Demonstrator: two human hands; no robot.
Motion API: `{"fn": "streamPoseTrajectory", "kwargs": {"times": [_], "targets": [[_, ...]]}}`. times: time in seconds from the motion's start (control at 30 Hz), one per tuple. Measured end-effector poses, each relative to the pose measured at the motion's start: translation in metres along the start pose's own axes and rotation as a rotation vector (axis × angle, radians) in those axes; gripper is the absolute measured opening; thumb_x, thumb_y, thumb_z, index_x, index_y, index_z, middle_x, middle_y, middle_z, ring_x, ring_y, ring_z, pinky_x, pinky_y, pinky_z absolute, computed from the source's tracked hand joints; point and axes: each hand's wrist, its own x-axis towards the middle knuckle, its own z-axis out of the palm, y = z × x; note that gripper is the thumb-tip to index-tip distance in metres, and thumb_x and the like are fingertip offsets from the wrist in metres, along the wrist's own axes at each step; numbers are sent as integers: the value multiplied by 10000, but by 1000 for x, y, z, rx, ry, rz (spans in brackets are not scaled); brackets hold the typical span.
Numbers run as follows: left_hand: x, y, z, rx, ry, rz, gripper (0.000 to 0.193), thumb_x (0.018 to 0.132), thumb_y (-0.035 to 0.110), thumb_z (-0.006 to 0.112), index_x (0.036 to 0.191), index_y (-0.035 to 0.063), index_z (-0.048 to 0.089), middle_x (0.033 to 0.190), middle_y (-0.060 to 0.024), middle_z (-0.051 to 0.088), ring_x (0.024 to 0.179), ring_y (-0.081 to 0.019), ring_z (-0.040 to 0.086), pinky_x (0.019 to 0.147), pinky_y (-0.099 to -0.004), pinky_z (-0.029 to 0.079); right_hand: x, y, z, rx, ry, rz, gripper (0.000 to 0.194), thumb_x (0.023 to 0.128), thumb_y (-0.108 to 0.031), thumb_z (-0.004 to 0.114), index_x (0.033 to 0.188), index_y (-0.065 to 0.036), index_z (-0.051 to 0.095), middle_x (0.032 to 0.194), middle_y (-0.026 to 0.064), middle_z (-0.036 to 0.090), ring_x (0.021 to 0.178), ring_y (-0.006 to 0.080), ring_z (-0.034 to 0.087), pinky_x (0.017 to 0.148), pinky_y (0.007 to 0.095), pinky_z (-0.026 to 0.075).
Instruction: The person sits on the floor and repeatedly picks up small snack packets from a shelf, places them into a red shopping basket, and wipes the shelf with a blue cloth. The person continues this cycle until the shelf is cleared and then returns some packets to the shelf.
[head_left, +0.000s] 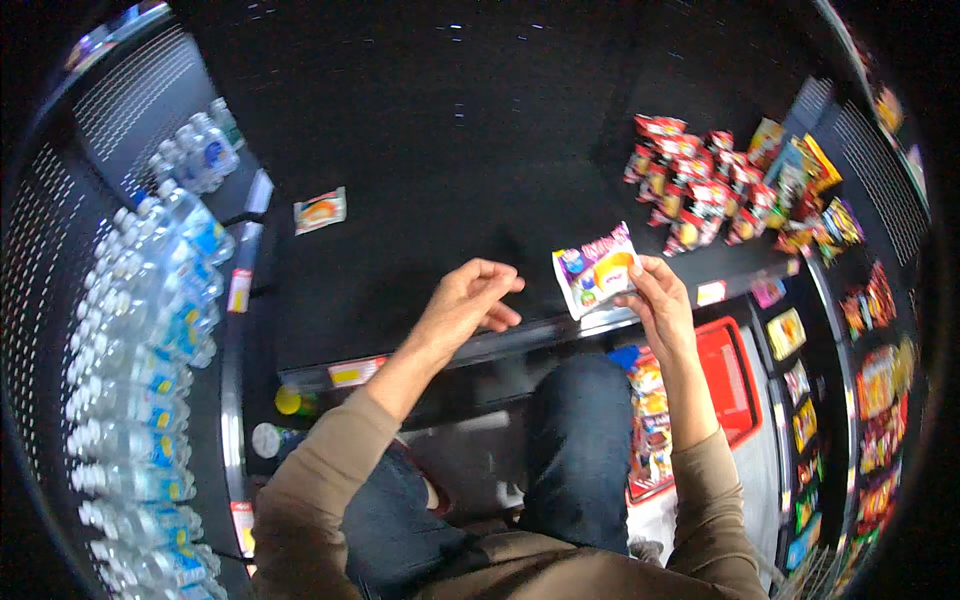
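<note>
My right hand (660, 300) grips the right edge of a white and purple snack packet (598, 271), holding it over the front edge of a black shelf (442, 202). The packet's printed front, with a picture of a bread-like snack, faces up. To its left hovers my left hand (472, 296), fingers apart and holding nothing. Farther back on the left of the shelf lies a single small packet (320, 211) with a similar picture.
Red chip bags (701, 187) are heaped at the shelf's right. A red basket (731, 382) holding packaged snacks (651, 420) stands by my right knee. Water bottles (161, 360) crowd the left shelving. Other snack packets (785, 334) line the right shelves. Price tags (357, 371) run along the shelf edge.
</note>
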Motion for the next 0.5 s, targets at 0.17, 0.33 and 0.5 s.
{"fn": "streamPoseTrajectory", "kwargs": {"times": [0.17,0.33,0.5], "targets": [[0,5,-40,-84,266,51,399,1018,348,613,1249,24,582,1188,-125,691,822,-150,705,723,-284,576,70,44,100,-3,-91,139,280,958,-160,696,1168,-3,598,1049,101,682,935,182,682,769,332,598],[15,-1,-89,-169,362,40,415,984,311,658,1259,7,592,1154,-115,696,842,-152,712,714,-276,572,122,86,165,-39,-216,235,255,950,-131,703,1125,9,581,1035,114,676,892,203,688,743,334,626],[38,-16,-122,52,744,73,312,996,198,622,1257,27,603,1116,-101,662,890,-154,712,653,-256,569,157,115,222,-85,-152,268,258,951,-139,704,1126,6,580,1014,120,674,890,212,689,769,345,632]]}}
